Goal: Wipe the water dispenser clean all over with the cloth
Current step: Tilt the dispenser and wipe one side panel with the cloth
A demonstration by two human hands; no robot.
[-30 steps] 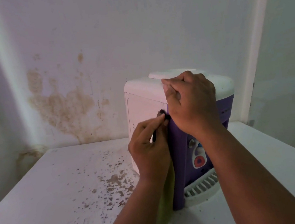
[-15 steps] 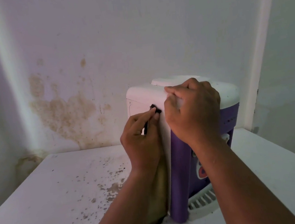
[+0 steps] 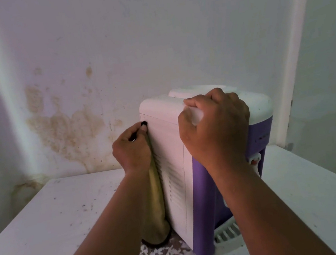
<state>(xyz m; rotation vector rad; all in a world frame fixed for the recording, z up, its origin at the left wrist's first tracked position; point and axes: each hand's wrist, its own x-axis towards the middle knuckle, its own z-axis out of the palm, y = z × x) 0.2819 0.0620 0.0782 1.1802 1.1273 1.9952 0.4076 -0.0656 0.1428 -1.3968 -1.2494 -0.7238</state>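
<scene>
White tabletop [image 3: 48, 225] fills the foreground, speckled with dark grime that is thickest right in front of the water dispenser [image 3: 174, 168]. And there is the dispenser, standing upright on that table, long axis vertical, a little right of centre. Its purple front with the taps and the slotted white drip tray [image 3: 227, 236] faces off to the right; the white vented side panel faces the camera. Left hand [image 3: 132, 150] is up against the far left edge of that panel, fingers curled round the yellowish cloth [image 3: 157, 202], pinching it near the top corner while the rest hangs straight down along the panel, its lower end bunched on the table. Right hand [image 3: 215, 124] is clamped over the near top corner of the white lid, fingers wrapped over the edge. Beyond it all, a pale wall [image 3: 152, 34] carries brown damp stains on the left, behind the left hand.
</scene>
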